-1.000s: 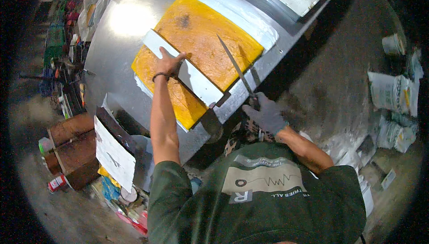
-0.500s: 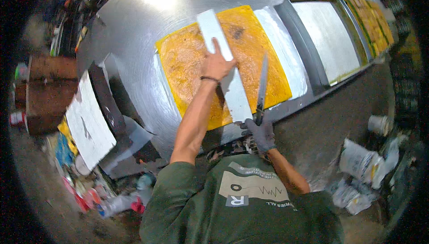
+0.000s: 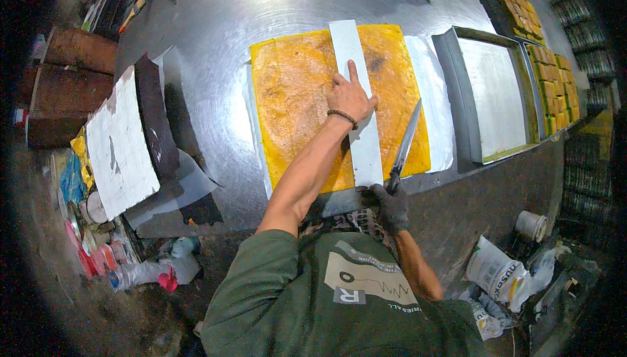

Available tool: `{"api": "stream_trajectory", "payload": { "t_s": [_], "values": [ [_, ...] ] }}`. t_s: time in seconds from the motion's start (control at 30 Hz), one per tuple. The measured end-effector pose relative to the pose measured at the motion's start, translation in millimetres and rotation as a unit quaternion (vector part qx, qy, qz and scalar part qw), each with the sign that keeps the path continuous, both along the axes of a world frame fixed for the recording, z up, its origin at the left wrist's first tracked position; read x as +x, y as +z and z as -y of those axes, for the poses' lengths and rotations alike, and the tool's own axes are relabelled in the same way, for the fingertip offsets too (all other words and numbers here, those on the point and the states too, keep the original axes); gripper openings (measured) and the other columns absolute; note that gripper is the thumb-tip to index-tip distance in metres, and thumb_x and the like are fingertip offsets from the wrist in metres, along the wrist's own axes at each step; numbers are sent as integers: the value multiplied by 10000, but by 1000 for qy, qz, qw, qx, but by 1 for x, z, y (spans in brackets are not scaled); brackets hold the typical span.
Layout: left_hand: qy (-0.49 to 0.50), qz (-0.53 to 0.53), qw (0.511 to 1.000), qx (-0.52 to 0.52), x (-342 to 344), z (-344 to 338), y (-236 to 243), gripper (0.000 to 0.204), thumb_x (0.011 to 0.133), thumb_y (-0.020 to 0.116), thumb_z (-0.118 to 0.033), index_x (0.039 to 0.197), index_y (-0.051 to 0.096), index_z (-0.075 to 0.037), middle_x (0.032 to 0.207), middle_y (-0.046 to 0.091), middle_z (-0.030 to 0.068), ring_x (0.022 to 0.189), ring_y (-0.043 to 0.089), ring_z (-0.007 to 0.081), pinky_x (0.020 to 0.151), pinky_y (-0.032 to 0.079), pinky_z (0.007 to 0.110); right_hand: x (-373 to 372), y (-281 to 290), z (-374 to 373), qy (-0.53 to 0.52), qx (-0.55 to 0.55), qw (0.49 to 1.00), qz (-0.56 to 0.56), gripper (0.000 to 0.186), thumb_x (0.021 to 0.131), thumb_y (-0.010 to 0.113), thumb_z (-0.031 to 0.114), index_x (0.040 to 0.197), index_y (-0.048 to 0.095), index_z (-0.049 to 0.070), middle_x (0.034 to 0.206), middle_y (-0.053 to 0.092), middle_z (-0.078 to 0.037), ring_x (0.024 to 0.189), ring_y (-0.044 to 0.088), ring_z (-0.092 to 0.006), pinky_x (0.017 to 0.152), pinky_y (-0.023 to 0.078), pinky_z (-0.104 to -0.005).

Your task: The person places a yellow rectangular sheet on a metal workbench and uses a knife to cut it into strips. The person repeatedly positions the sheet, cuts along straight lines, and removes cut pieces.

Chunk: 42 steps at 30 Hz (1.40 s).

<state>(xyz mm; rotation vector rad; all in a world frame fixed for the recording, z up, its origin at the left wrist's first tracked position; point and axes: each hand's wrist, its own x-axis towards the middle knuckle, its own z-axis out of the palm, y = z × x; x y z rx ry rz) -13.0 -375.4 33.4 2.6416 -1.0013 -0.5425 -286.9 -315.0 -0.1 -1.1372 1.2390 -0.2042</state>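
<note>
A large square slab of yellow-orange sheet cake (image 3: 297, 96) with a browned top lies on white paper (image 3: 436, 109). Across it, running from the far edge to the near edge, is a long flat white straightedge (image 3: 367, 151). My bare left hand (image 3: 349, 99) presses it down, index finger stretched along the top, thumb at its right edge and the other fingers curled at its left. My right hand (image 3: 393, 210), in a grey glove, grips a long knife (image 3: 407, 140) by its dark handle near the straightedge's near end. The blade slants over the cake's right part, tip pointing away.
An empty-looking rectangular metal frame (image 3: 470, 96) stands right of the cake on the metal table (image 3: 196, 24). Beyond it are cut yellow cake pieces (image 3: 555, 86). A worn white board (image 3: 121, 151) leans at the left edge. Plastic sacks (image 3: 496, 272) and a white bucket (image 3: 531, 225) sit on the floor.
The whole view has turned and shifted, so the cake, straightedge and knife appear farther right and differently angled. Both hands keep their holds; little else differs.
</note>
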Motion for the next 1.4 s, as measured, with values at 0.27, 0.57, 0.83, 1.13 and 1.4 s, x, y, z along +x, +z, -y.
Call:
{"api": "stream_trajectory", "payload": {
  "t_s": [0.27, 0.57, 0.83, 1.13, 1.4],
  "values": [
    [9, 13, 1000, -15, -3, -3, -2, 1161, 755, 769, -518, 1577, 115, -23, 1217, 470, 338, 934, 654, 400, 722, 581, 437, -3, 5, 1, 3, 10, 1000, 16, 137, 897, 659, 81, 973, 600, -18, 856, 714, -133, 767, 712, -229, 699, 581, -358],
    [19, -26, 999, -5, -2, -1, -2, 1144, 771, 754, -527, 1578, 115, -28, 1258, 453, 360, 1052, 633, 425, 765, 590, 434, 0, 6, 3, 62, -41, 992, -101, 193, 888, 666, 115, 1006, 580, -12, 866, 698, -117, 726, 686, -204, 692, 571, -343],
    [17, -72, 997, -18, 5, 2, -4, 1228, 728, 775, -592, 1570, 100, -7, 1396, 355, 438, 1153, 575, 517, 910, 526, 543, 0, 14, 0, 9, -32, 999, -9, 177, 871, 636, 115, 983, 565, -2, 805, 673, -84, 692, 654, -180, 633, 539, -322],
    [3, -92, 996, 8, 17, 6, -8, 1264, 676, 888, -472, 1579, 94, -82, 1427, 402, 349, 1241, 552, 438, 965, 519, 520, -12, -6, 14, 67, -79, 993, -49, 228, 848, 691, 231, 906, 568, 47, 747, 620, -40, 657, 580, -154, 611, 487, -332],
    [-32, -98, 994, 24, 20, 4, -7, 1266, 699, 875, -447, 1569, 64, -11, 1337, 474, 400, 1209, 546, 507, 1018, 473, 533, -18, -15, 16, 30, -20, 999, 18, 237, 899, 676, 132, 1051, 558, -7, 808, 699, -102, 625, 667, -179, 522, 529, -308]
  ]
}}
